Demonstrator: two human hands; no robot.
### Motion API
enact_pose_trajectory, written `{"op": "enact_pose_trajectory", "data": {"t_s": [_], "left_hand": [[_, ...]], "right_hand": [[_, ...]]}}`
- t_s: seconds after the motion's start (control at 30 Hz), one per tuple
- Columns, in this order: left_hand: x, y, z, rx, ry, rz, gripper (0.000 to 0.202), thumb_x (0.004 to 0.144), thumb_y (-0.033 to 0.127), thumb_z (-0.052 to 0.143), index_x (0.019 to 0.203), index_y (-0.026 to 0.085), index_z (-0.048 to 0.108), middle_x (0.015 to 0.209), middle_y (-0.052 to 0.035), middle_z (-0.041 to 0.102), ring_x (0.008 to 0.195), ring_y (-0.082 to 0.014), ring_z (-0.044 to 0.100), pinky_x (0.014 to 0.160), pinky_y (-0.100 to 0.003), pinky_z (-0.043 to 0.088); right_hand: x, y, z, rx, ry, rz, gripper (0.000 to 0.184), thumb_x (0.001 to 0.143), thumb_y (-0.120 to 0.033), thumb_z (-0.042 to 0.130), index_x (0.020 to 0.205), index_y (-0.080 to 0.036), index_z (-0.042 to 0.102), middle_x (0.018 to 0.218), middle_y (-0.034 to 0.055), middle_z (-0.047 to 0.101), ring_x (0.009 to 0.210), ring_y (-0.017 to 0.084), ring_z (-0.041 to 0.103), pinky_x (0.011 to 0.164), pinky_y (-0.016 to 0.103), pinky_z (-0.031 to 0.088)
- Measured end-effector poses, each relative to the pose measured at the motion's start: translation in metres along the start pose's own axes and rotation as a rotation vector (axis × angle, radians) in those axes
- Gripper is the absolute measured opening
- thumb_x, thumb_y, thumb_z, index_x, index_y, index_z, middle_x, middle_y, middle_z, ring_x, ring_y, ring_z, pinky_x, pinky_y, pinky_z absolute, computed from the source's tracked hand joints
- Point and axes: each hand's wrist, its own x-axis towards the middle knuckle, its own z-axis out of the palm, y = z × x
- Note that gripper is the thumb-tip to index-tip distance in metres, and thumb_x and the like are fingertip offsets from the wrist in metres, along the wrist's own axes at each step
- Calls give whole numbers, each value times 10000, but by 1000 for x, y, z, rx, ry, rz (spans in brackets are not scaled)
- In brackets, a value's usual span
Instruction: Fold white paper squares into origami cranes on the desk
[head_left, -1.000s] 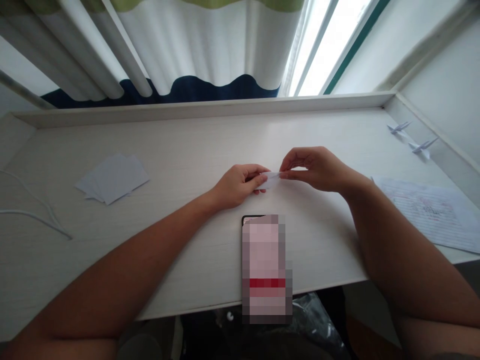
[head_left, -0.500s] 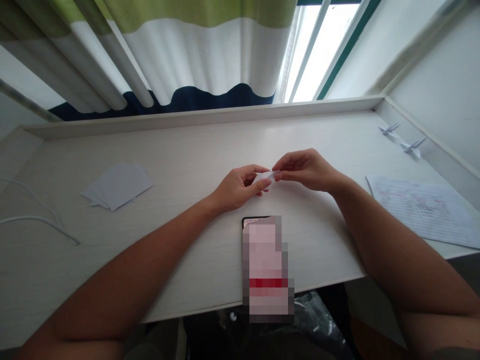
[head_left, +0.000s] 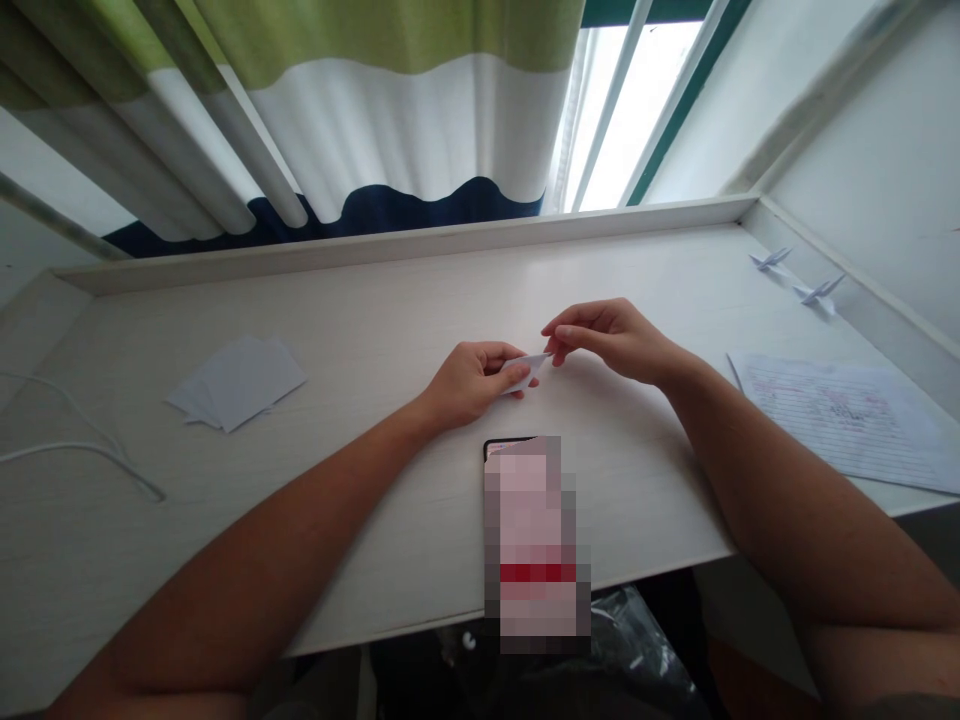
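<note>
Behind the grip, a curtain (head_left: 375, 130) banded in green, white and dark blue hangs past the raised back edge of a pale desk (head_left: 405, 300), with a bright window strip (head_left: 645, 110) to its right. Over the desk, the left hand (head_left: 469, 385) is closed on a small folded paper (head_left: 534, 370), thumb lying across the near face and fingers behind it. That paper narrows to a point at its right end, where the right hand (head_left: 609, 340) has its curled fingertips; they are so close to the tip that I cannot tell whether they pinch it or merely sit beside it.

Just on the near side of the grip lies a phone (head_left: 529, 520), its screen pixelated. Well to the left of the grip are a fanned stack of white sheets (head_left: 244, 385) and, farther out, a white cable (head_left: 97, 455). Off to the right, beyond the right forearm, lie lined pages (head_left: 847, 415) with writing, and behind those two folded paper figures (head_left: 819, 292) stand near the side board (head_left: 847, 270).
</note>
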Motion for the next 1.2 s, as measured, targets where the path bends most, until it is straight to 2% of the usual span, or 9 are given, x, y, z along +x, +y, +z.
{"op": "enact_pose_trajectory", "data": {"t_s": [0.17,0.27,0.57,0.73,0.8,0.9,1.2], "left_hand": [[1,-2,1,-5,3,6,318,913,414,786,1049,128,799,990,-116,832,845,-171,761,819,-319,612],[1,-3,1,-25,-9,9,332,887,409,810,1062,126,796,1010,-118,833,884,-183,768,850,-331,615],[2,2,-2,-21,20,-37,339,856,377,840,1074,121,796,996,-125,840,804,-173,771,798,-308,604],[1,3,-1,-26,61,-52,353,853,379,849,1072,108,792,952,-125,840,773,-163,764,797,-306,605],[1,4,-1,-35,65,-54,362,850,389,854,1069,107,795,952,-125,841,752,-155,754,801,-308,608],[2,5,-3,-72,52,-55,392,831,414,876,1063,108,799,959,-125,842,724,-147,742,798,-313,614],[1,12,-4,-111,13,-82,442,794,449,915,1054,109,806,959,-121,843,720,-159,751,810,-331,631]], "right_hand": [[-1,-3,6,-85,-128,67,377,871,-548,806,844,-172,807,770,62,791,735,176,711,718,338,547],[0,-1,9,-68,-135,60,365,850,-534,823,829,-170,796,757,54,783,728,177,701,714,338,535],[1,2,5,-154,-104,8,326,918,-497,762,844,-180,768,769,47,782,724,171,690,714,337,531],[3,7,-4,-49,7,-33,361,967,-525,715,981,-171,780,867,62,795,755,163,726,756,342,588],[2,7,-4,5,-12,-72,333,940,-490,768,1049,-175,778,923,62,800,776,163,741,770,346,608],[1,6,-1,67,-65,-109,308,887,-432,838,1045,-173,786,949,60,807,821,174,762,810,360,636],[0,1,1,126,-135,-39,321,816,-430,899,974,-160,831,908,73,836,822,189,782,824,370,658]]}}
